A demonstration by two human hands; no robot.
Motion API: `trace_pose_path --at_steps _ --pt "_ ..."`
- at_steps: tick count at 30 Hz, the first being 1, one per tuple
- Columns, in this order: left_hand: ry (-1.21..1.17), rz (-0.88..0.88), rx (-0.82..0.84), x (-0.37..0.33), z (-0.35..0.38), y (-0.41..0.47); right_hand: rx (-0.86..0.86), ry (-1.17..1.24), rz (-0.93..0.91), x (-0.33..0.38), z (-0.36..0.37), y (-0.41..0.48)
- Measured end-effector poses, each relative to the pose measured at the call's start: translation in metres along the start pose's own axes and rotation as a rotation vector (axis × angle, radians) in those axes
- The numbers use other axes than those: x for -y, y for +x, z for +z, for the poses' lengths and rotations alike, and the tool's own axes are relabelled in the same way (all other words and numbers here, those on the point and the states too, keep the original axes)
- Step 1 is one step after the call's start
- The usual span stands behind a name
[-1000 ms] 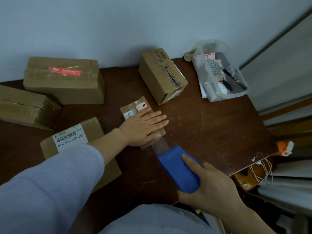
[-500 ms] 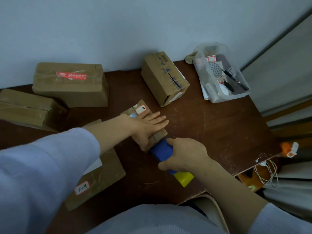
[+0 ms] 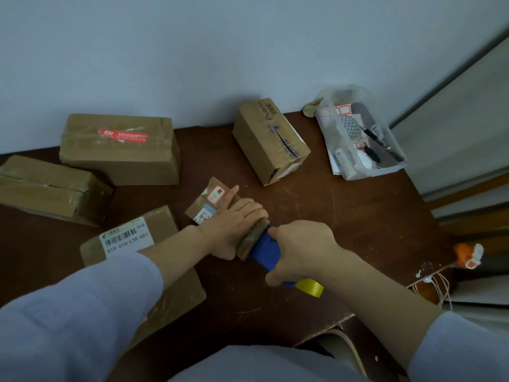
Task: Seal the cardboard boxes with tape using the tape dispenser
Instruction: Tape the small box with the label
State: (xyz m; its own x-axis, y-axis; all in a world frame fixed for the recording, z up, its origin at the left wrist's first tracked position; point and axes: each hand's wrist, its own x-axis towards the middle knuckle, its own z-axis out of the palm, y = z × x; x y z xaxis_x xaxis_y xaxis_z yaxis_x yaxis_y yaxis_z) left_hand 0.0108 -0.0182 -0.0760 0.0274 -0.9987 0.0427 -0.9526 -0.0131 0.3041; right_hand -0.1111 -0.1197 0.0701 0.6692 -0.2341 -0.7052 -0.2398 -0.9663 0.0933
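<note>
A small flat cardboard box [image 3: 213, 198] with a red-framed label lies in the middle of the dark wooden table [image 3: 344, 230]. My left hand [image 3: 234, 223] is clamped over its near end, fingers curled round the far edge. My right hand [image 3: 298, 248] grips the blue tape dispenser [image 3: 265, 250], whose nose touches the box's near end. A yellow part of the dispenser [image 3: 311, 287] sticks out behind my hand. The strip of tape itself is hidden.
A flat box with a barcode label [image 3: 129, 238] lies under my left forearm. Two taped boxes [image 3: 118, 147] [image 3: 46, 186] sit at the back left, another box [image 3: 268, 139] at the back centre. A clear plastic tub [image 3: 358, 133] of small tools stands back right. The table edge runs near right.
My right hand has turned over the dispenser and pushed it up against the box's near end. My left hand went from flat on the box to gripping it. The view shifted slightly.
</note>
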Motion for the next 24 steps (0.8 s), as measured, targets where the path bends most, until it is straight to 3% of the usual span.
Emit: trace_pose_path --at_steps 4,17,21,24 --pt "0.012 -0.042 -0.109 -0.001 0.001 -0.006 0.002 -0.026 0.005 0.002 -0.012 0.005" --pt "0.062 -0.097 -0.212 -0.001 0.007 -0.012 0.059 0.012 0.05 0.017 -0.041 0.02" --pt "-0.194 -0.241 -0.422 0.004 -0.016 -0.008 0.08 0.101 0.153 -0.001 -0.026 0.02" --pt "-0.108 -0.206 -0.254 0.014 -0.028 -0.003 0.064 0.197 0.178 -0.011 -0.028 0.018"
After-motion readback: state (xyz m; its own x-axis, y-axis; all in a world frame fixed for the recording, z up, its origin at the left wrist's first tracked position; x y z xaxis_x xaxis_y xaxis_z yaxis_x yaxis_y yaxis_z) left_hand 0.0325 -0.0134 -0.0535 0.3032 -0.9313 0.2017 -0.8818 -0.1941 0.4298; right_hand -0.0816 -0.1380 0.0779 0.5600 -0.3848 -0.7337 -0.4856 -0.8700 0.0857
